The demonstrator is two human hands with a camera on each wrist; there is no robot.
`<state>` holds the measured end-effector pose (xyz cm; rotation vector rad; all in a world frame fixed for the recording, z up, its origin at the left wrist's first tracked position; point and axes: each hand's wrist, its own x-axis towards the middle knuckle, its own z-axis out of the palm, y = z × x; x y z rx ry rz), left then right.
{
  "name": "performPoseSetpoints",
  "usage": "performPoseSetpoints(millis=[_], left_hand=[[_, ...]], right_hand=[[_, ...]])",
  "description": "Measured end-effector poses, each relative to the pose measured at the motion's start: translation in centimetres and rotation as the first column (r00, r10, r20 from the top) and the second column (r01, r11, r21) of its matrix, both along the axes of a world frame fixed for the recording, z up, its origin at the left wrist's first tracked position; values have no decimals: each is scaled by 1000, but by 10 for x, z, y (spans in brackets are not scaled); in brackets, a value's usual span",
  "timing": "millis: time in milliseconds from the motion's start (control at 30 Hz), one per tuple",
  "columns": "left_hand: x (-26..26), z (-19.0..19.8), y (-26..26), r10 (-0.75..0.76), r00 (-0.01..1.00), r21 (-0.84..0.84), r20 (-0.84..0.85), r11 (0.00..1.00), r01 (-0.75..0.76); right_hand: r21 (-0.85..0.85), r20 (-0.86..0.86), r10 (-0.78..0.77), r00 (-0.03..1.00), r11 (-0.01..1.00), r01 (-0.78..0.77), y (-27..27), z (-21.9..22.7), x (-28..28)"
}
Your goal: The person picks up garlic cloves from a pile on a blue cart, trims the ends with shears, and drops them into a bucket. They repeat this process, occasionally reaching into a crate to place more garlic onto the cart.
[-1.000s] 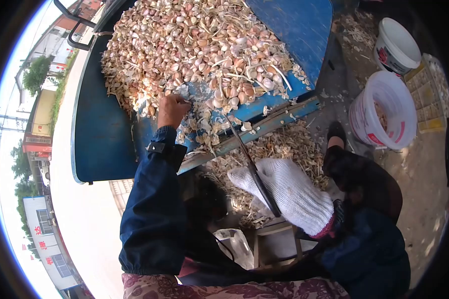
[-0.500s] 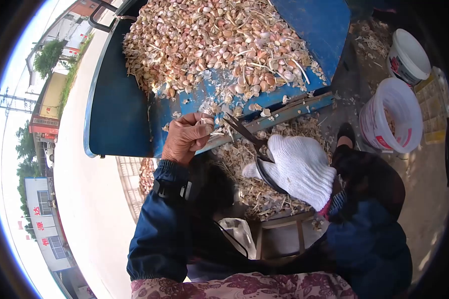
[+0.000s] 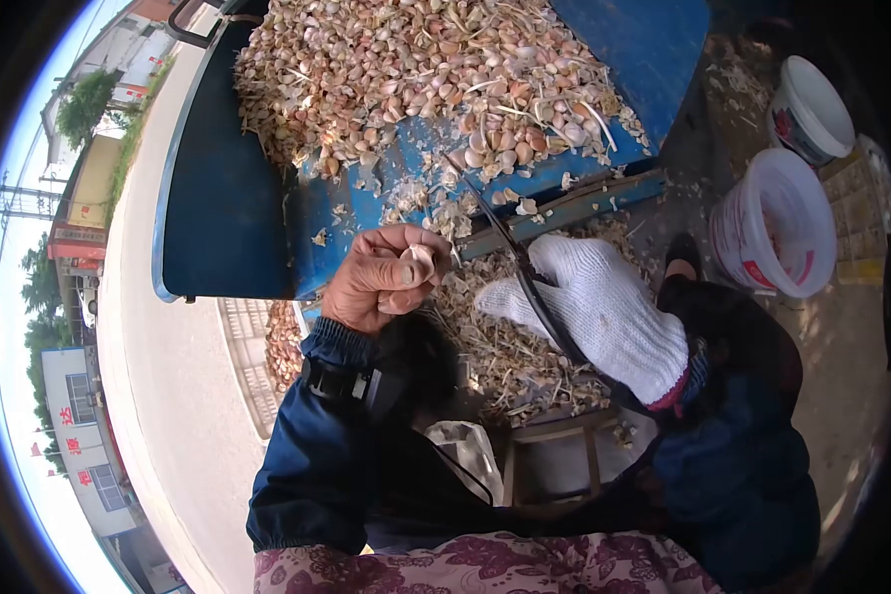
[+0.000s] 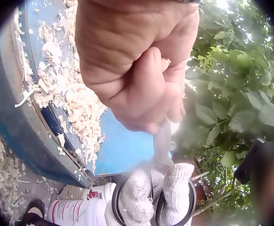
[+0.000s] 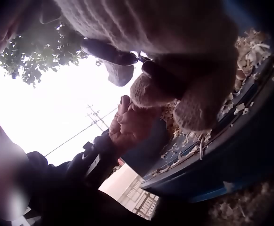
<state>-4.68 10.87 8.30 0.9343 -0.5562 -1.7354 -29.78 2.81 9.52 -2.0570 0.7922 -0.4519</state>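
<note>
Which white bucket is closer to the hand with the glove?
The bigger white bucket with the red marks on its side is closer to the gloved right hand. The smaller white bucket sits farther away, behind it near the top corner.

Left hand [image 3: 381, 277] pinches a garlic clove [image 3: 421, 262]. Gloved right hand [image 3: 604, 312] grips scissors [image 3: 515, 262]. Garlic pile [image 3: 416, 69] lies far on blue surface [image 3: 218, 218].

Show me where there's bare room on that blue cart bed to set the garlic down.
Bare blue shows left of the garlic pile, toward the cart bed edge, and at the top right corner. The near edge by the left hand and scissors is littered with cloves and skins.
</note>
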Motion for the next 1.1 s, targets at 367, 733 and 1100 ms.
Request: performPoseSetpoints(millis=[367,733,1100], left_hand=[[-50,16,0,-9,996,-4,90,1000,9],[-81,31,1,-152,923,-34,353,984,175],[-93,14,-7,-68,927,20,369,998,65]], right_hand=[[101,252,96,963,987,-125,-8,10,3],[674,198,53,979,718,-175,6,23,-27],[-521,-4,-697,717,613,594,-102,48,-226]])
